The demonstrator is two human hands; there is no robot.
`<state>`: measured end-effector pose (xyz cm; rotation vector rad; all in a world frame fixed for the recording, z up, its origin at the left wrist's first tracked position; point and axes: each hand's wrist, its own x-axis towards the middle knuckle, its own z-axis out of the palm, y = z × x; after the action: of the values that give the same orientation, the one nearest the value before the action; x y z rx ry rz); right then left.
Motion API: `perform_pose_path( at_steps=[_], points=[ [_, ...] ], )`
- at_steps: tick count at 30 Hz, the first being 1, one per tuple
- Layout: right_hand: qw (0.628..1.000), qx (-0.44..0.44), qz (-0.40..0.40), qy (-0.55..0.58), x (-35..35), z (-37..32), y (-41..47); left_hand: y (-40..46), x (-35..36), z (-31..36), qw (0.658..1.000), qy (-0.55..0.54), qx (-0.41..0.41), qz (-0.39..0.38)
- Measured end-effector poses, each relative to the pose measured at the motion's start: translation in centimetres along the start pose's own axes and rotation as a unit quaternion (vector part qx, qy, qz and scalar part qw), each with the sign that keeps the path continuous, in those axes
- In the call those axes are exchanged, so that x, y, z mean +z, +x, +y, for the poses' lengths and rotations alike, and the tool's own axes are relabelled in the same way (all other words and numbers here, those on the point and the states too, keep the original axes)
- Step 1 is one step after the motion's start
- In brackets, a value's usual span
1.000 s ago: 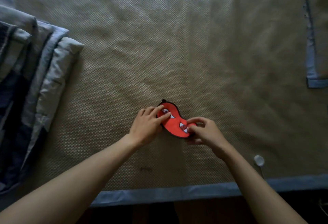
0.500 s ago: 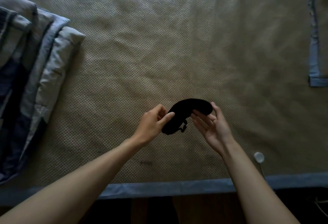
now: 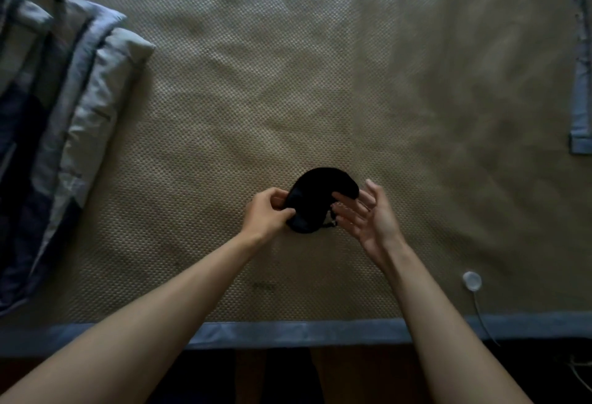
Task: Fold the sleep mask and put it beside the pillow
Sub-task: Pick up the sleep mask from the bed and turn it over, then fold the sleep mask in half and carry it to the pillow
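Observation:
The sleep mask (image 3: 315,194) shows its black back side and curves in an arc just above the woven bed mat (image 3: 256,99). My left hand (image 3: 267,214) pinches the mask's lower left end between thumb and fingers. My right hand (image 3: 368,214) is spread, palm up, its fingertips touching the mask's right half from below. A thin strap with a small buckle hangs under the mask near my right fingers. The red printed side is hidden.
A folded grey and blue quilt (image 3: 54,115) lies along the left side. The mat's blue border (image 3: 288,333) runs along the near edge, with dark floor below. A small white round object (image 3: 472,281) with a cord sits at the lower right. Another blue-edged mat (image 3: 580,83) lies at the far right.
The mask was flipped from its red printed face to its black back and lifted off the mat. My right hand released its pinch and spread under the mask; my left hand kept hold.

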<state>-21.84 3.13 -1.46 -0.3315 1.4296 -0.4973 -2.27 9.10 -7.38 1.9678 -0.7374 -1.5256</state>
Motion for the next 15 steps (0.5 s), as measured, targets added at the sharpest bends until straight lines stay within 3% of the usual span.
perform_pose_path(
  at_steps=[6,11,15],
  points=[
    [0.987,-0.070,0.048,-0.137,1.5,2.5,-1.1,0.8,-0.2,0.2,0.999,-0.031,0.014,0.016],
    [0.987,-0.070,0.052,-0.131,2.8,4.4,-1.0,0.9,-0.6,-0.4,0.999,-0.034,0.020,-0.009],
    [0.986,-0.057,0.078,-0.138,3.6,5.4,0.0,0.6,-0.5,-0.2,0.990,-0.130,-0.043,-0.020]
  ],
)
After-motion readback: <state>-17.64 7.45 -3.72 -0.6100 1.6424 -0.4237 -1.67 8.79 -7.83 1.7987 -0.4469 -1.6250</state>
